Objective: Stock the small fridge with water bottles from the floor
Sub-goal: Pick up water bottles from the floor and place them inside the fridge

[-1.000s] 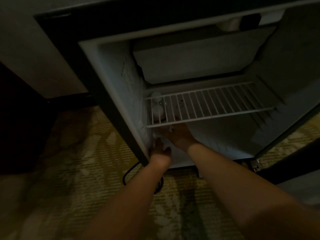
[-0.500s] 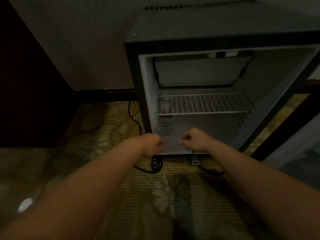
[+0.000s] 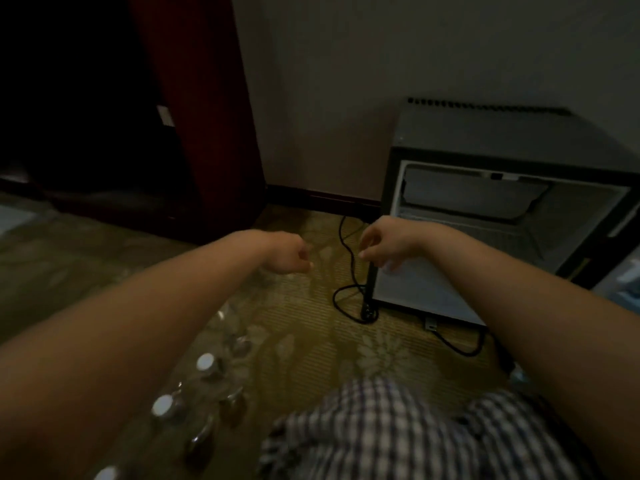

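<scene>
The small black fridge [image 3: 485, 140] stands open at the right against the wall, its pale inside showing. Several clear water bottles with white caps [image 3: 206, 362] stand on the carpet at the lower left, partly hidden under my left forearm. My left hand [image 3: 287, 252] hovers over the carpet left of the fridge, fingers loosely curled, holding nothing. My right hand [image 3: 384, 242] hangs in front of the fridge's left edge, fingers apart and empty. The bottle inside the fridge is hidden behind my right arm.
A black power cable [image 3: 349, 271] loops on the patterned carpet beside the fridge. A dark red cabinet [image 3: 204, 116] stands at the left against the wall. Checked cloth on my lap [image 3: 398, 427] fills the bottom. The fridge door [image 3: 620, 237] is swung out at the far right.
Both hands have drawn back out of the fridge, empty, and swung left. The view has pulled away and turned left, bringing the bottles on the floor into sight.
</scene>
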### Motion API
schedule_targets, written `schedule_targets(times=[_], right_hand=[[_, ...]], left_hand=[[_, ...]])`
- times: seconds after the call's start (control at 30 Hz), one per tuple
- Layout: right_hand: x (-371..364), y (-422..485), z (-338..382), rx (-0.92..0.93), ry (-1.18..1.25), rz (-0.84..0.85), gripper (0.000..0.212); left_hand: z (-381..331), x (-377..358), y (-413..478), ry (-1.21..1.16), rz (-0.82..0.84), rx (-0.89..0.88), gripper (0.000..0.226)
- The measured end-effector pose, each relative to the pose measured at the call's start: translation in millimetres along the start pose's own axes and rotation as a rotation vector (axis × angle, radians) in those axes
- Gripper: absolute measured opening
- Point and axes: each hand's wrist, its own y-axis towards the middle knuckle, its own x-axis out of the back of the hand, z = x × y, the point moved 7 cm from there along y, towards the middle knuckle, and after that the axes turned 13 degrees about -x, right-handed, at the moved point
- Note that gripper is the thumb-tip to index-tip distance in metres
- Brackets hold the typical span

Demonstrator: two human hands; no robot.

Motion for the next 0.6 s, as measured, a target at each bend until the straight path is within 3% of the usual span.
schedule_targets(times=[0.4,0.6], right_hand=[[-154,-87,137,0.158,-0.097,0.098,0.037],[-272,-116,153,0.187,-0.223,0.271,0.032]], left_hand=[[55,-76,-174,-0.061,0.018,0.124,0.043],[78,-177,-246,-0.200,0.202,0.161,0.041]])
